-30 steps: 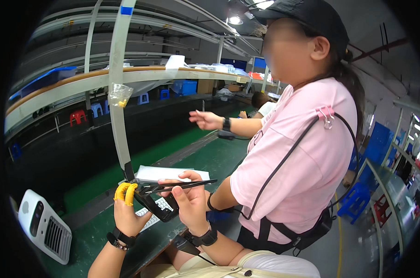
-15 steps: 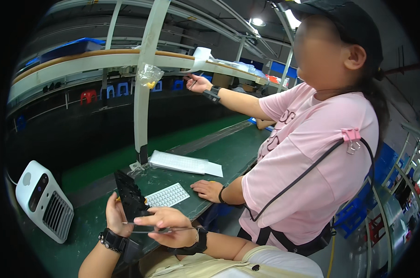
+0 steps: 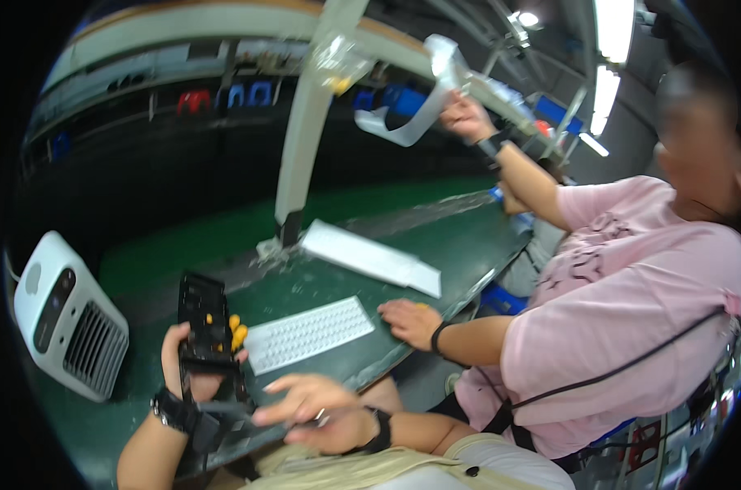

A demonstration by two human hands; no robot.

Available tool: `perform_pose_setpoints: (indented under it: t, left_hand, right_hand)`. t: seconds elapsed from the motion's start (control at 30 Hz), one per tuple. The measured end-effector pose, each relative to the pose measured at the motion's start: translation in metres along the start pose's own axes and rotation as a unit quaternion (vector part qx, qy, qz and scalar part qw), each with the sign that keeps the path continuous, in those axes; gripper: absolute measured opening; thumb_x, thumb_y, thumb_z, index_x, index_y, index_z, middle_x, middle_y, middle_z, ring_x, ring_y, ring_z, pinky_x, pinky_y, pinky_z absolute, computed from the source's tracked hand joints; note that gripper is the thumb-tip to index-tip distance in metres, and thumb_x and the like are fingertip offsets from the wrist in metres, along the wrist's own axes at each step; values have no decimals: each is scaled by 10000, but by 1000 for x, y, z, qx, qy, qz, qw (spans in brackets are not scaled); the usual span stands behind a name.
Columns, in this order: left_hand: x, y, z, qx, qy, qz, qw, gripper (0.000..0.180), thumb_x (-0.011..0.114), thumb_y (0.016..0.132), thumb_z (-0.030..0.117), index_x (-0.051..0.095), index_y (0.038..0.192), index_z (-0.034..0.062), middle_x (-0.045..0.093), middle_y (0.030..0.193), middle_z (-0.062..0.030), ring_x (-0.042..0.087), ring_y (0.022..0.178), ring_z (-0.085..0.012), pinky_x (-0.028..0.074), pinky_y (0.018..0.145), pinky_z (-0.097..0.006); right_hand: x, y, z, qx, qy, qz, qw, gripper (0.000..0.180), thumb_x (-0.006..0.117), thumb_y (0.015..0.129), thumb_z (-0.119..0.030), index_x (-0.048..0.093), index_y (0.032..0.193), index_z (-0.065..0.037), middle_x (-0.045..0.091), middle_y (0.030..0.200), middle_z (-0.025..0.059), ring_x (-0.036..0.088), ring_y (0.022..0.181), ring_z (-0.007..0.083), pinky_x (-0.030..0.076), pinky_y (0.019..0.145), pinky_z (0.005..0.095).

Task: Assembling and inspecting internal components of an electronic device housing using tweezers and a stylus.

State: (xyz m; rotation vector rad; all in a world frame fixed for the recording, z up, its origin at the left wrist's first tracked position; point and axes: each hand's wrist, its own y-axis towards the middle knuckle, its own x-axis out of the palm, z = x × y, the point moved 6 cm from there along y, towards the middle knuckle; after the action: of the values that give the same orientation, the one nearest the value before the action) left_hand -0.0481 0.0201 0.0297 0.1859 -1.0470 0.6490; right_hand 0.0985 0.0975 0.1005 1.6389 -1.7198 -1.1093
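Green workbench (image 3: 436, 237) with a white keyboard (image 3: 309, 333).
Left hand (image 3: 192, 371) grips an upright black frame (image 3: 207, 339); right hand (image 3: 317, 408) pinches a thin tool (image 3: 320, 419), fingers spread.

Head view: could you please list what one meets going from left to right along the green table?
White fan heater → black device in the left hand → white keyboard → co-worker's hand resting on the table.
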Motion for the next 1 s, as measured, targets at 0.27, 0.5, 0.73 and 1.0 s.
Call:
perform_pose_setpoints:
  t: [0.27, 0.5, 0.73, 1.0]
  left_hand:
    - [-37, 18, 1, -53, 7, 37, 998, 430, 350, 832, 218, 362, 1152, -69, 431, 1148, -235, 433, 1068, -340, 349, 903, -478]
    - [-61, 25, -15, -105, 17, 64, 992, 437, 370, 838, 212, 338, 1176, -63, 433, 1141, -248, 459, 1039, -349, 386, 872, -471]
    - [-66, 20, -19, -136, 42, 77, 987, 391, 362, 842, 210, 388, 1158, -19, 488, 1101, -196, 494, 999, -326, 413, 828, -489]
    - [-70, 21, -20, -139, 34, 94, 985, 379, 360, 846, 192, 380, 1151, -31, 487, 1096, -200, 502, 987, -333, 418, 818, -499]
  right_hand:
    - [-115, -50, 77, 323, -43, 303, 896, 206, 488, 809, -5, 336, 937, -62, 570, 935, 173, 507, 640, 84, 399, 547, 171]
    - [-80, -53, 117, 443, 11, 239, 864, 204, 500, 804, -5, 329, 915, -14, 576, 825, 178, 524, 604, 94, 407, 478, 166]
    - [-56, -53, 142, 499, 54, 194, 843, 228, 492, 787, 40, 324, 936, -1, 484, 774, 81, 578, 781, 166, 461, 514, 191]
    - [-53, -61, 154, 487, 52, 160, 857, 235, 490, 786, 48, 317, 939, 2, 469, 778, 67, 578, 778, 157, 460, 530, 186]
